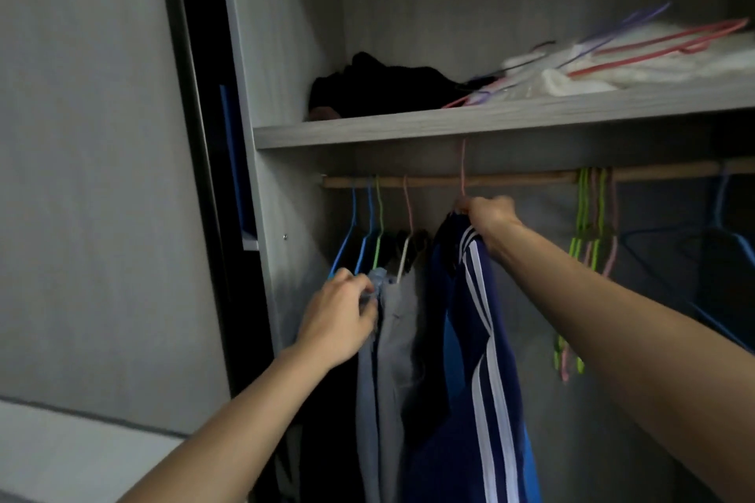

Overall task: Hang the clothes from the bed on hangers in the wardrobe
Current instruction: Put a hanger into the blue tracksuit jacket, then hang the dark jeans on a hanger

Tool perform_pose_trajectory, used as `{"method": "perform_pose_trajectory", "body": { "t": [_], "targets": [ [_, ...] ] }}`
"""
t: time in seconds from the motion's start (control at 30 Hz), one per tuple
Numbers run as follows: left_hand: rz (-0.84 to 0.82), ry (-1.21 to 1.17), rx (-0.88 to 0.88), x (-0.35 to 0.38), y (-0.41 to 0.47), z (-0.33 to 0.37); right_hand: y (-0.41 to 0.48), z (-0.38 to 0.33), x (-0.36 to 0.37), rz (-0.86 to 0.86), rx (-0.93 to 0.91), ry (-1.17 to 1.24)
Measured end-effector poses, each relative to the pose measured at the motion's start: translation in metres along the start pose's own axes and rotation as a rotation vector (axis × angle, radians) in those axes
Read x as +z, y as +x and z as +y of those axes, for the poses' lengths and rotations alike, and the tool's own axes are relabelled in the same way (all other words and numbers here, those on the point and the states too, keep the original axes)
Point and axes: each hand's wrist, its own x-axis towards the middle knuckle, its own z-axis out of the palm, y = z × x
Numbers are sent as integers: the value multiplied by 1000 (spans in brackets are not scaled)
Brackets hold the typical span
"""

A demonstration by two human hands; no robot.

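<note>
**Two bare forearms reach into a dim wardrobe**

Both forearms enter from the bottom edge, cut off above the elbow. The left hand (339,319) is curled round a bunched, pale top edge of a grey garment (392,343) that hangs below the rail (510,178). What kind of garment it is cannot be made out, and its lower part runs out of view.

The right hand (488,214) is higher, just under the rail, and pinches the neck of a pink hanger (463,167). A navy track jacket (484,339) with white stripes and brighter blue panels drapes from it. The hanger's shoulders are hidden under the jacket and hand. Its thin hook rises across the rail to the front edge of the shelf (408,131), and whether it sits over the rail is unclear.

Left of the jacket, blue and green hangers (369,216) carry dark clothes lost in shadow. To the right, a bunch of bare green and pink hangers (592,225) hangs from the rail. Beyond them are blue hangers (715,245), partly cut off by the frame.

On the shelf lie a black heap of clothing (380,92), blurred white fabric (613,69) and loose red and purple hangers (662,43). A pale surface (61,457) at lower left is too blurred to identify.
</note>
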Motion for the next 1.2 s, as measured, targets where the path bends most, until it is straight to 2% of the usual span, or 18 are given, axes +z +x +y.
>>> {"method": "perform_pose_trajectory", "body": {
  "t": [0.2,0.33,0.47,0.57,0.67,0.73,0.83,0.97,1.1,1.2],
  "targets": [
    [9,17,53,23,44,-22,51,33,37,88,-20,-80],
    [50,-48,42,32,51,-28,45,73,54,-6,-10,-69],
    [94,-106,58,35,64,-23,37,65,50,-126,-3,-158],
    [174,-155,145,32,74,-2,47,50,23,-57,-196,-521],
    [190,-216,266,31,81,29,48,33,-17,189,-443,-1219],
    [141,-230,333,37,83,50,43,25,-41,256,-491,-1526],
    [37,-195,384,53,84,72,37,25,-68,310,-453,-1768],
    [-88,-68,400,75,83,80,29,31,-99,376,-343,-1796],
    [-85,-15,406,89,82,76,25,34,-123,390,-287,-1768],
    [-82,-35,403,93,82,75,25,27,-135,422,-311,-1684]
  ]
}}
